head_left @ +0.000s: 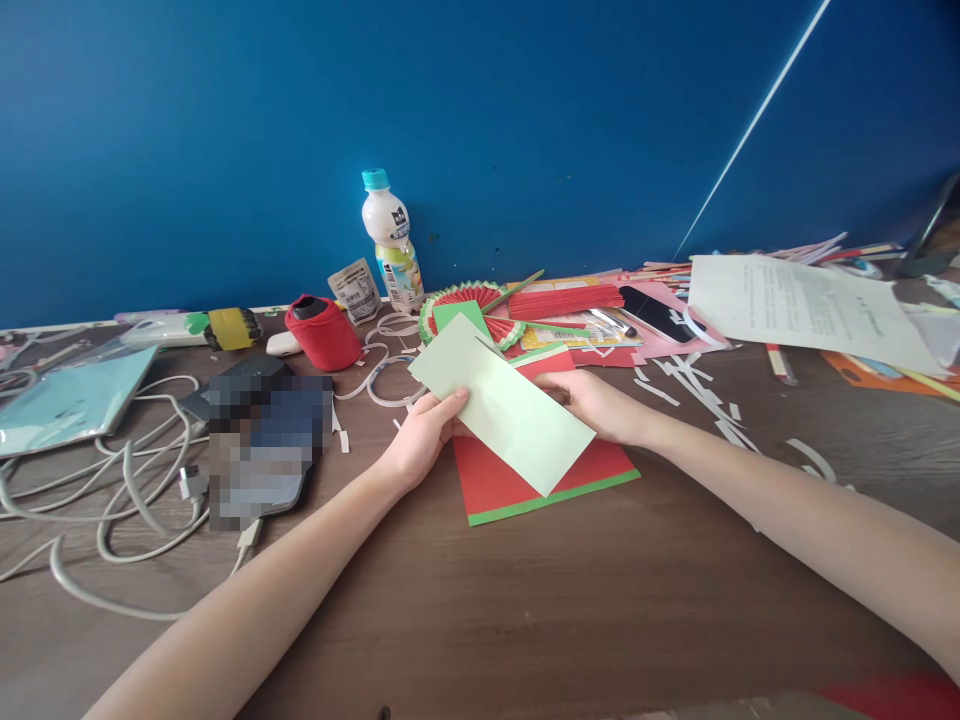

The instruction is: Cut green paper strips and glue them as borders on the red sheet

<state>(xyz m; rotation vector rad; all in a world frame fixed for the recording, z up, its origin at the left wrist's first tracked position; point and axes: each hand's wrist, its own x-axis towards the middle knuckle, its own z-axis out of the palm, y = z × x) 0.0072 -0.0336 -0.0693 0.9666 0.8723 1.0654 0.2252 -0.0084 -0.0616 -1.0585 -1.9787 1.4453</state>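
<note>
A rectangular sheet of pale green paper (514, 410) is held up slantwise above the table. My left hand (424, 435) is closed on its left edge, thumb on top and fingers underneath. Behind the paper's upper right edge is my right hand (589, 400), its fingers curled and partly hidden by the sheet. Something dark shows near those fingers, and a thin dark sliver shows at the paper's upper edge; I cannot tell what it is. Below lies a red sheet with green borders (555, 490). Just beyond sits a pleated red and green paper fan (465, 300).
A drink bottle (394, 245) stands against the blue wall, by a red-wrapped roll (322, 335). To the left lie a phone (274, 450) and looping white cables (127, 500). White paper scraps (709, 400) and a printed sheet (802, 305) are at right.
</note>
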